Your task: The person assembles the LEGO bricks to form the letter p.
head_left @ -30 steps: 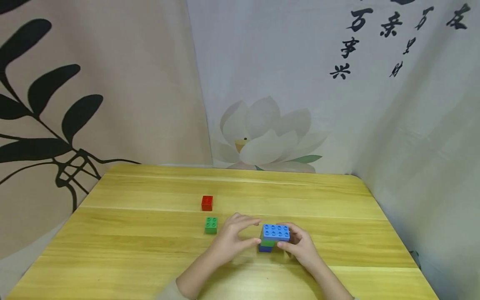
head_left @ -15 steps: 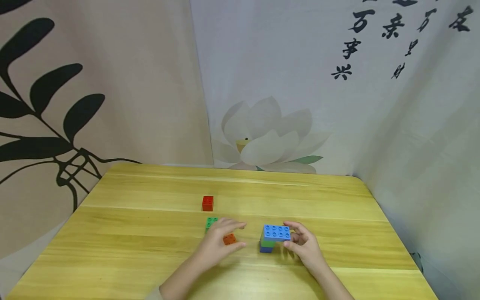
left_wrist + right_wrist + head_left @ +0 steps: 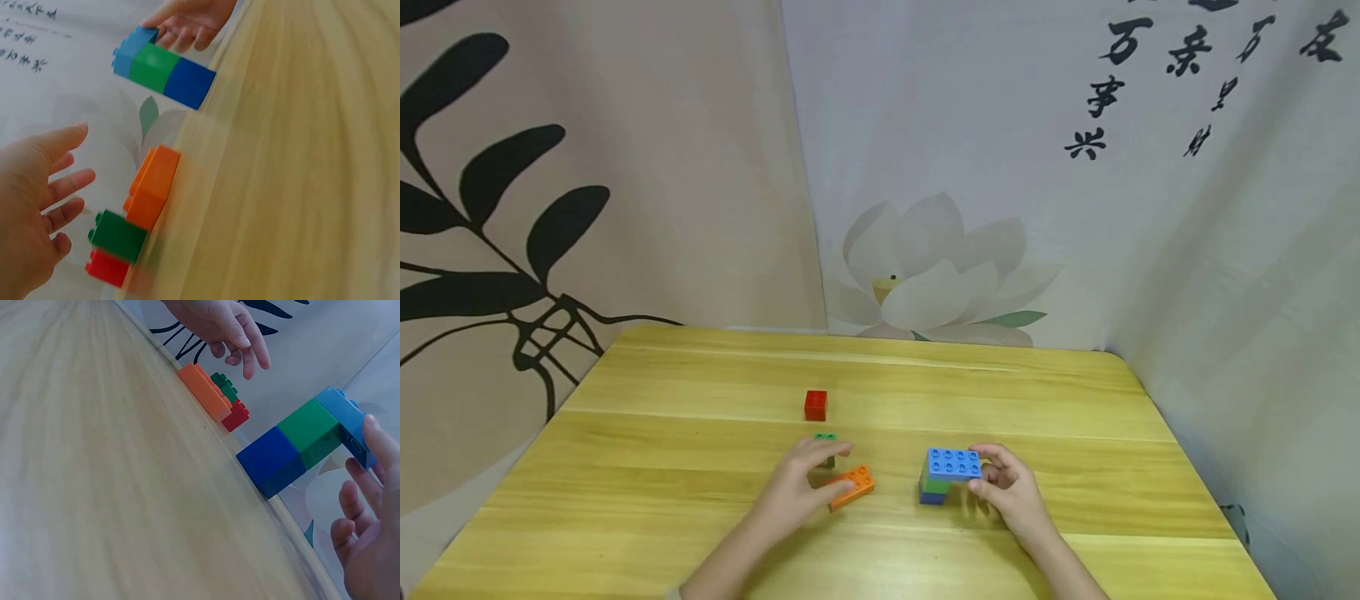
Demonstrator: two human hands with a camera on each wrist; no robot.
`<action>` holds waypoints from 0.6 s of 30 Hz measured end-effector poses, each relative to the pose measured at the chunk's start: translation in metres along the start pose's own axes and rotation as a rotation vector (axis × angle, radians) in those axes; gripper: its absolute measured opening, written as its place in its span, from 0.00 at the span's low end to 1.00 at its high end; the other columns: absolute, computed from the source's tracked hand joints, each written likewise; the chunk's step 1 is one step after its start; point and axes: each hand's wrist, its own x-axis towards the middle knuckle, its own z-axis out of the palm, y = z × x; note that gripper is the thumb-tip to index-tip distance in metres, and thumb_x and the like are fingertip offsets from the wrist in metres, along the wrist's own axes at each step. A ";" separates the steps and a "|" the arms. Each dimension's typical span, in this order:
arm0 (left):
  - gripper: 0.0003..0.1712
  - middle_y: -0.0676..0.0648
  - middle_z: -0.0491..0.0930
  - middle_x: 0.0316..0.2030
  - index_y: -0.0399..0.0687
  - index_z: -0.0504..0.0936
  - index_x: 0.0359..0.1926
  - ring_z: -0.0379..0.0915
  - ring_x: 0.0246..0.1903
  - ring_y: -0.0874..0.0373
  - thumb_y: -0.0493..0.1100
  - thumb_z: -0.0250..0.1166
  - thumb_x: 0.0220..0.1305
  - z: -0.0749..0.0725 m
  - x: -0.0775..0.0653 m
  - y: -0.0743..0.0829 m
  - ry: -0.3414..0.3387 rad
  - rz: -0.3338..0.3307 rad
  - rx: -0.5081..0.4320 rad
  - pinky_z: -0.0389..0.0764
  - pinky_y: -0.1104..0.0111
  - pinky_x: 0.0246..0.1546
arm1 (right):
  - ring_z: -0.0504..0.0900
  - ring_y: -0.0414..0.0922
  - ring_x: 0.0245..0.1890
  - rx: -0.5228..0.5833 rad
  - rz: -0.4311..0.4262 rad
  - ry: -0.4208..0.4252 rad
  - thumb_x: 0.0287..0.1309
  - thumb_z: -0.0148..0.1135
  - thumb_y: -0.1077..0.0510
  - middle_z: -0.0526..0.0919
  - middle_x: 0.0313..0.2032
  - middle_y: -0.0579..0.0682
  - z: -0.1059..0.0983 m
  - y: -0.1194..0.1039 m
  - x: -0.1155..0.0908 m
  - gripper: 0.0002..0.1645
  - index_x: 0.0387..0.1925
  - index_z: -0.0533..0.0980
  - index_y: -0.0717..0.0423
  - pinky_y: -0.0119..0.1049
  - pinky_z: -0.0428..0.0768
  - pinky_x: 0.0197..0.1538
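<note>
A stack of toy building bricks stands on the table: a dark blue brick (image 3: 272, 462) at the bottom, a green brick (image 3: 310, 433) on it, and a longer light blue brick (image 3: 953, 462) on top, jutting out to the right. My right hand (image 3: 1017, 496) pinches that overhanging end between thumb and fingers. My left hand (image 3: 790, 487) is spread with nothing in its grasp, beside and over a long orange brick (image 3: 862, 478) lying at an angle. In the head view its thumb partly covers the orange brick. Behind its fingers, a small green brick (image 3: 117, 235) is partly hidden.
A small red brick (image 3: 816, 406) sits farther back, beyond the loose green one. All the bricks are on a wooden table (image 3: 1075, 417). A printed curtain (image 3: 715, 167) hangs behind the table's back edge.
My left hand has moved left from beside the stack, bringing the orange brick into view and covering part of the loose green one. My right hand stays at the light blue brick.
</note>
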 end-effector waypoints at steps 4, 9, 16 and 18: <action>0.29 0.53 0.80 0.49 0.42 0.80 0.54 0.72 0.48 0.53 0.41 0.75 0.49 -0.008 0.000 -0.004 0.039 -0.041 0.003 0.73 0.53 0.52 | 0.74 0.37 0.26 0.007 -0.004 0.000 0.53 0.64 0.73 0.81 0.34 0.49 -0.001 -0.001 0.000 0.22 0.51 0.71 0.70 0.27 0.73 0.27; 0.28 0.51 0.79 0.50 0.42 0.80 0.53 0.73 0.46 0.49 0.39 0.75 0.48 -0.016 0.001 -0.012 0.111 -0.059 0.011 0.75 0.51 0.49 | 0.73 0.37 0.25 0.009 0.007 0.026 0.53 0.66 0.71 0.79 0.31 0.50 0.000 0.000 0.000 0.21 0.50 0.73 0.67 0.27 0.72 0.26; 0.29 0.51 0.78 0.52 0.44 0.79 0.55 0.73 0.47 0.48 0.39 0.75 0.50 -0.022 0.003 -0.023 0.131 -0.076 -0.004 0.75 0.53 0.47 | 0.71 0.36 0.23 -0.010 0.009 0.033 0.52 0.64 0.74 0.77 0.27 0.47 0.000 0.000 -0.001 0.21 0.49 0.74 0.66 0.27 0.71 0.25; 0.29 0.52 0.78 0.52 0.45 0.79 0.56 0.72 0.47 0.48 0.40 0.75 0.50 -0.023 0.003 -0.027 0.129 -0.085 -0.008 0.75 0.53 0.48 | 0.71 0.36 0.23 -0.016 0.010 0.035 0.52 0.64 0.73 0.77 0.27 0.47 0.000 0.000 -0.001 0.21 0.49 0.74 0.67 0.26 0.71 0.25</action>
